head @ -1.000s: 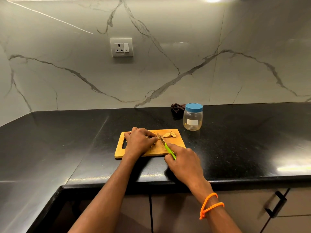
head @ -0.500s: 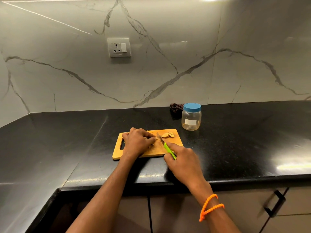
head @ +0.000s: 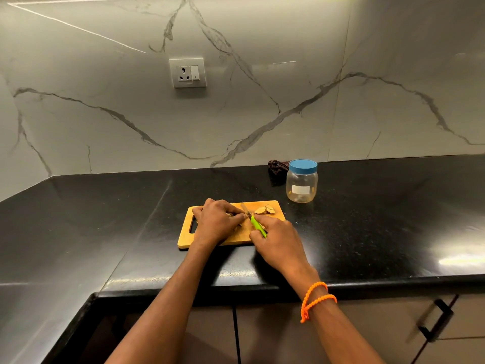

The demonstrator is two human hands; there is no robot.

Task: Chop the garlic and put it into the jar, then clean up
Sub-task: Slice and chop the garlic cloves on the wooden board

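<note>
Left hand (head: 219, 223) curled over pale garlic (head: 232, 214), centre frame, on rectangular wooden chopping board (head: 183, 239). Right hand (head: 278, 241) gripping green-handled knife (head: 256, 223). Risk: blade beside fingertips (head: 242, 216); slip cuts skin.

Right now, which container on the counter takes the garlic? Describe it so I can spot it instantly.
On the black stone countertop, look past the far right corner of the wooden chopping board. There stands a small clear plastic jar with a white label, just right of a dark crumpled lump by the wall. Its blue screw lid, still on, sets it apart.
</note>
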